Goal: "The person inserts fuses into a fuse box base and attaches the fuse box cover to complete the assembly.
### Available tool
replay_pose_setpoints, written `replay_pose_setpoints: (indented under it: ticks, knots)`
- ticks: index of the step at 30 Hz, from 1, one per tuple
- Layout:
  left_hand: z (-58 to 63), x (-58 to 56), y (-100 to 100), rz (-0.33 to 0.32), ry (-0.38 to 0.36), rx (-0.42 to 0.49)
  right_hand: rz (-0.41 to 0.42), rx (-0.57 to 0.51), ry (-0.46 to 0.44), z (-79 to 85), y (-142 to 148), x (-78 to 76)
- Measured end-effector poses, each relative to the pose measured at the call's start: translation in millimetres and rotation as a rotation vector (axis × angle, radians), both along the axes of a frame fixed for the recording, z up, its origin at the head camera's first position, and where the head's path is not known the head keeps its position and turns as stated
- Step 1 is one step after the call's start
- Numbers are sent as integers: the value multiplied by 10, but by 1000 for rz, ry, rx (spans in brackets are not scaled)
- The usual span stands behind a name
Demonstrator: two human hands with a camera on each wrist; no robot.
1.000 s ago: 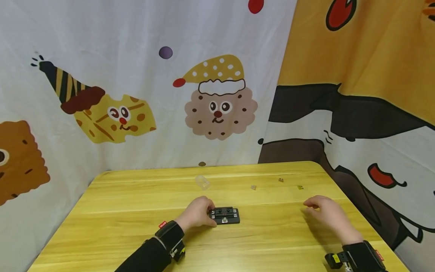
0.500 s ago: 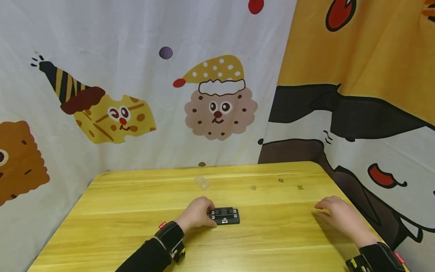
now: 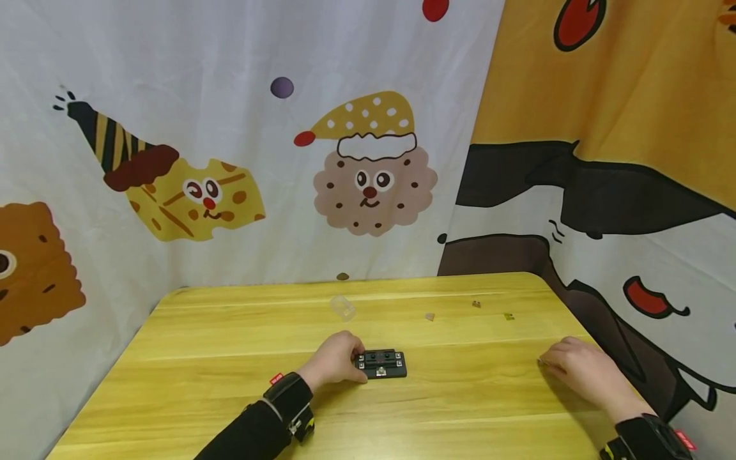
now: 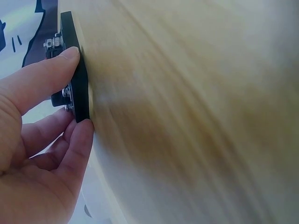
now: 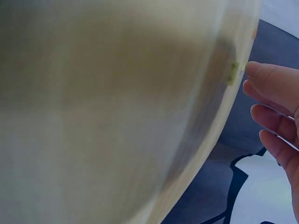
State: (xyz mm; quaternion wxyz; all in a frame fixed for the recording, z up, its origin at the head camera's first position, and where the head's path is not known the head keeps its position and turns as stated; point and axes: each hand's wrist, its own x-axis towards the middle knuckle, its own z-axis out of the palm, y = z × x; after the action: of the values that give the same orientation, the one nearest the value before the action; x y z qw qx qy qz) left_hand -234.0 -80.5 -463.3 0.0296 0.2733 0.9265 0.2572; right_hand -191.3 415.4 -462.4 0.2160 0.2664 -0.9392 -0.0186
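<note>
My left hand (image 3: 336, 361) holds the left end of a flat black block with metal screw terminals (image 3: 382, 364), which sits on the table. In the left wrist view the thumb (image 4: 44, 77) lies against one edge of the block (image 4: 77, 70) and a fingertip touches its end. At the table's right side, my right hand (image 3: 589, 374) has thumb and forefinger close together. A tiny piece (image 3: 539, 361) shows at those fingertips, too small to identify. In the right wrist view the other fingers are loosely bent, and a yellow-green piece (image 5: 232, 73) lies on the table beyond the hand.
A clear plastic container (image 3: 343, 308) lies behind the block. Small pieces are spread along the back right: a pale one (image 3: 429, 317), a brown one (image 3: 476, 304) and a yellow-green one (image 3: 508, 316). A printed curtain (image 3: 230, 128) hangs behind the wooden table (image 3: 201, 358).
My right hand has moved right and slightly towards me, and its fingertips have come together, with a tiny piece now showing there. The left hand and the black block have stayed put.
</note>
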Motion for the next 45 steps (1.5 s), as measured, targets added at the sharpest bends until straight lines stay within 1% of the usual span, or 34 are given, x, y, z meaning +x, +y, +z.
replay_pose_setpoints:
  ticks: [7, 14, 20, 25, 35, 45]
  knots:
    - [0, -4, -5, -3, 4, -3, -23, 19, -30, -31, 7, 7]
    - [7, 3, -3, -1, -7, 0, 13, 71, -34, -25, 11, -42]
    - [8, 6, 2, -1, -6, -3, 4, 113, -70, -23, 0, -82]
    - [20, 12, 3, -11, -2, 2, -1, 116, -75, -41, -13, -97]
    - [15, 6, -5, -15, 7, 5, 9, 105, -35, -30, -60, -116]
    - [4, 8, -9, -12, 17, 3, -44, 110, -90, -28, -111, -137]
